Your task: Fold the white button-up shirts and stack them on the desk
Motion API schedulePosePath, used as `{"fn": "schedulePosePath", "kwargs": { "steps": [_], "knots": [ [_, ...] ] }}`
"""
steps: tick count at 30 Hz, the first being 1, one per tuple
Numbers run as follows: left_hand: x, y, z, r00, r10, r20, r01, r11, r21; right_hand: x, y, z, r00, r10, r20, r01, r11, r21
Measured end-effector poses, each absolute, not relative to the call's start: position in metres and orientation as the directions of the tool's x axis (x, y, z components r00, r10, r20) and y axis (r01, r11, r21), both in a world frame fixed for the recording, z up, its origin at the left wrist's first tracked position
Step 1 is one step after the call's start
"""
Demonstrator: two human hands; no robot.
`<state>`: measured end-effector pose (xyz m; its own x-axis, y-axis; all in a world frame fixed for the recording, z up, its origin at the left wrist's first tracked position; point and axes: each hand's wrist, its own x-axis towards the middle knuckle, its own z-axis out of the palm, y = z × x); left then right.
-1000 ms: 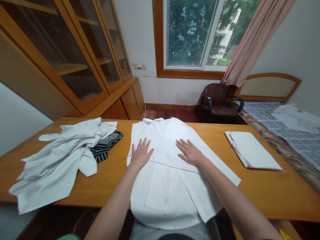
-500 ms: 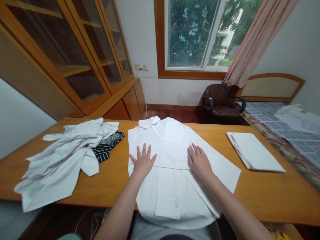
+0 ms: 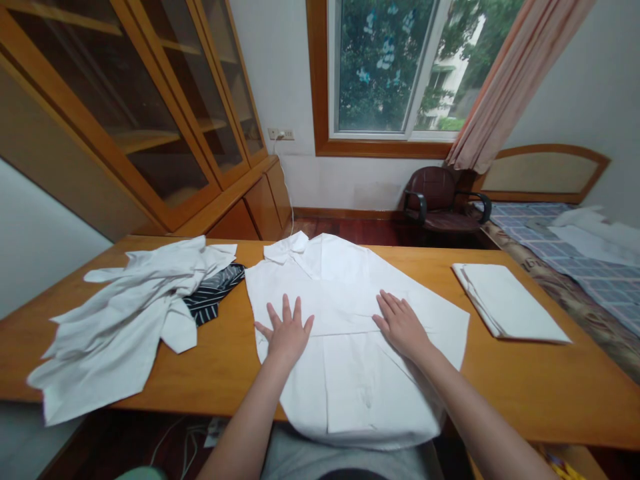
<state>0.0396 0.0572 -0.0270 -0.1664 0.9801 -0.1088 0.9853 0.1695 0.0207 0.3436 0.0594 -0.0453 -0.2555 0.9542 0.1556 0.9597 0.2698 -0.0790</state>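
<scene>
A white shirt [image 3: 350,380] lies spread on the wooden table in front of me, its collar toward the far edge and its hem hanging over the near edge. One sleeve is folded across the middle of the body. My left hand [image 3: 289,333] rests on the shirt's left part with its fingers spread. On the right part, my right hand [image 3: 401,327] lies flat, its fingers stretched out and close together. Neither hand grips the cloth. Creases show below the folded sleeve.
Rumpled white garments [image 3: 135,313] lie on the left of the table [image 3: 225,373], over a black striped cloth [image 3: 207,303]. A neatly folded white garment [image 3: 510,303] is at the right. Beyond stand a brown armchair [image 3: 435,193], a bed [image 3: 560,227] and a glass-fronted cabinet [image 3: 200,180].
The shirt's collar end has shifted a little to the left, and its right corner has drawn inward. My hands stay on the cloth in almost the same places.
</scene>
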Motion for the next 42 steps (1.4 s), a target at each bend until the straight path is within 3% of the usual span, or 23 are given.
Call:
{"fn": "schedulePosePath", "kwargs": {
  "steps": [10,18,21,24,26,28,33,42],
  "knots": [
    [0.054,0.015,-0.014,-0.104,0.962,-0.252,0.995,0.097,-0.040,0.328,0.104,-0.032,-0.190,0.982,0.004,0.975,0.189,-0.113],
    [0.072,-0.012,0.002,-0.082,0.925,-0.370,0.995,0.055,-0.083,0.319,0.123,-0.043,-0.217,0.975,0.039,0.963,0.221,-0.155],
    [0.074,-0.024,0.015,-0.011,0.907,-0.422,0.999,-0.003,-0.033,0.326,0.129,-0.045,-0.281,0.958,0.056,0.945,0.286,-0.160],
    [0.064,-0.027,0.028,0.158,0.876,-0.456,0.987,-0.121,0.110,0.332,0.136,-0.046,-0.345,0.937,0.051,0.924,0.349,-0.156],
    [0.053,-0.018,0.033,0.267,0.868,-0.418,0.959,-0.199,0.200,0.334,0.139,-0.045,-0.378,0.924,0.052,0.911,0.381,-0.159],
    [0.042,0.003,0.034,0.368,0.883,-0.291,0.920,-0.300,0.251,0.335,0.141,-0.045,-0.401,0.914,0.058,0.899,0.405,-0.165],
    [0.024,0.086,0.016,0.520,0.852,0.061,0.816,-0.516,0.259,0.336,0.142,-0.042,-0.441,0.895,0.064,0.880,0.445,-0.163],
    [0.012,0.158,-0.023,0.442,0.892,0.095,0.893,-0.447,0.045,0.340,0.146,-0.030,-0.556,0.829,0.066,0.811,0.558,-0.177]
  ]
}}
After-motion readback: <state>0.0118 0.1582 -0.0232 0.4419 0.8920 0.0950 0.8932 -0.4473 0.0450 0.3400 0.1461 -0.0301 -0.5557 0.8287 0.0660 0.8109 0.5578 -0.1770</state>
